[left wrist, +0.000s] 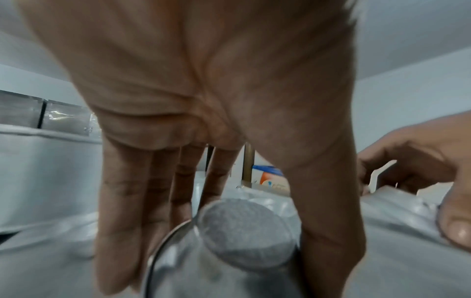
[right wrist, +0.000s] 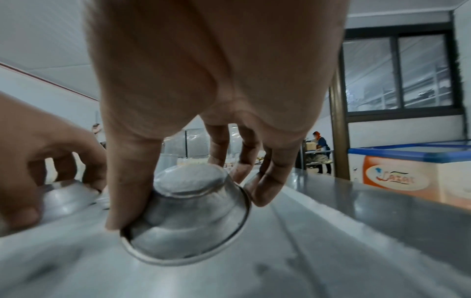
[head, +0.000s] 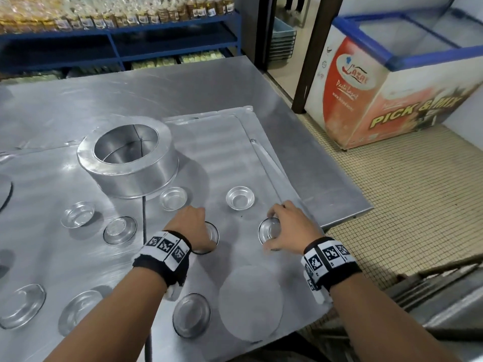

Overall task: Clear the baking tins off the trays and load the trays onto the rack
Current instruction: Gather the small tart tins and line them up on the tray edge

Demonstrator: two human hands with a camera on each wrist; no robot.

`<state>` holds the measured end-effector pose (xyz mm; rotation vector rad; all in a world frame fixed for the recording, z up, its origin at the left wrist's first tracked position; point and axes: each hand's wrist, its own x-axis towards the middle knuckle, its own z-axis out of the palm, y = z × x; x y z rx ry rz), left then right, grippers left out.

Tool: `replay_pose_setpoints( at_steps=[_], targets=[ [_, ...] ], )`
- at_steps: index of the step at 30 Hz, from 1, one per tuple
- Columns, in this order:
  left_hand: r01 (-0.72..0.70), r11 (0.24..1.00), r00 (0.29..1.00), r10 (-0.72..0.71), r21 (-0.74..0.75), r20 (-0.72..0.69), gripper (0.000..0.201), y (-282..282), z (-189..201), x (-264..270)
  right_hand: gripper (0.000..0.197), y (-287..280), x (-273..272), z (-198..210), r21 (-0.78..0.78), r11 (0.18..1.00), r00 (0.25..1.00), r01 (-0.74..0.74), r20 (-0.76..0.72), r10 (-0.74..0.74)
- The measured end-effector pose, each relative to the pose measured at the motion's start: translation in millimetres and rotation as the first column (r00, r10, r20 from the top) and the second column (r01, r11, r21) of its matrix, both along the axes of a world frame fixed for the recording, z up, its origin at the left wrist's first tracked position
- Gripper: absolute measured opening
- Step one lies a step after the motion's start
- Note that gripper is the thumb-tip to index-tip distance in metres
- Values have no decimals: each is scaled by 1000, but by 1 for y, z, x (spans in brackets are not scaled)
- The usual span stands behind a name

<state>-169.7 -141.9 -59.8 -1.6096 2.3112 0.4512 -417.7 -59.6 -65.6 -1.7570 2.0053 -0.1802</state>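
Note:
Two flat metal trays lie side by side on the steel table: a right tray (head: 235, 158) and a left tray (head: 52, 184). My left hand (head: 206, 232) grips a small round tin (left wrist: 242, 231) on the right tray, fingers on one side and thumb on the other. My right hand (head: 271, 231) pinches another small tin (right wrist: 193, 217), bottom up and tilted off the tray. More small tins sit loose, such as one (head: 240, 201) ahead of my right hand and one (head: 173, 198) ahead of my left. A large ring tin (head: 130, 160) straddles both trays.
A flat round metal disc (head: 251, 301) lies near the tray's front edge beside another small tin (head: 191, 314). A chest freezer (head: 392, 87) stands to the right over tiled floor, blue shelving (head: 117, 40) behind the table. Metal framework (head: 431, 296) shows at lower right.

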Motion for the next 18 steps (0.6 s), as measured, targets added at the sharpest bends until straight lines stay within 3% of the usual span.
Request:
replay_pose_setpoints(
  at_steps=[3,9,18],
  targets=[
    [47,998,991,-52,-46,-122,49,-5,16,-29,73,-3,-23,9,-39,996,996,79,35,-77],
    [165,983,932,-183,-84,-314,44,-9,51,-112,54,-5,-83,23,-100,970,975,220,34,-218],
    [363,932,892,-355,-25,-281,50,-27,42,-232,39,-13,-176,11,-115,925,931,363,5,-364]
  ],
)
